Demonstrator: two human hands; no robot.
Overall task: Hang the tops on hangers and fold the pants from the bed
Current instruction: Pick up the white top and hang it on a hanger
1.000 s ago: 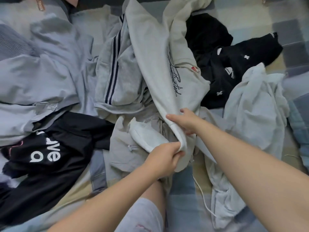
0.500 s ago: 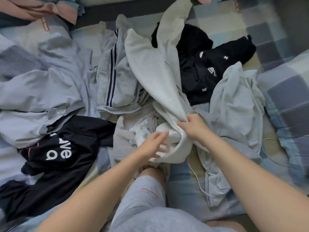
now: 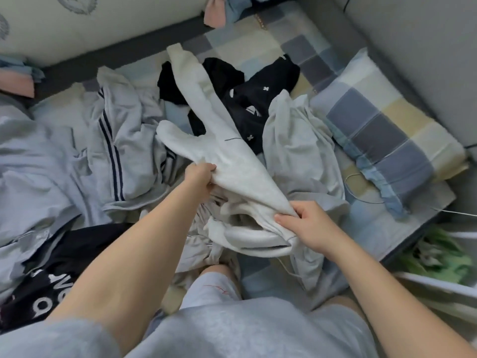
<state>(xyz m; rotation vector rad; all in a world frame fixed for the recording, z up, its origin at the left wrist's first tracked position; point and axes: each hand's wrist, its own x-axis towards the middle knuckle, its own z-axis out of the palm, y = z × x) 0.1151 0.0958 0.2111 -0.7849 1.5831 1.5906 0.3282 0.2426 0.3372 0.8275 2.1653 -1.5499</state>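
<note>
Off-white garment (image 3: 227, 151): soft, limp, likely light. Left hand (image 3: 200, 175) grips its 9 o'clock edge; right hand (image 3: 308, 227) pinches the 4 o'clock hem.

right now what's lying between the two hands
A stretch of the off-white garment runs from the left hand to the right hand, and both hands grip it. This shows in the head view.

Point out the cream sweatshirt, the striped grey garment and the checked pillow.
cream sweatshirt (image 3: 232, 164), head view, stretched body fabric
striped grey garment (image 3: 134, 140), head view, beside navy stripes
checked pillow (image 3: 382, 125), head view, top face
</note>
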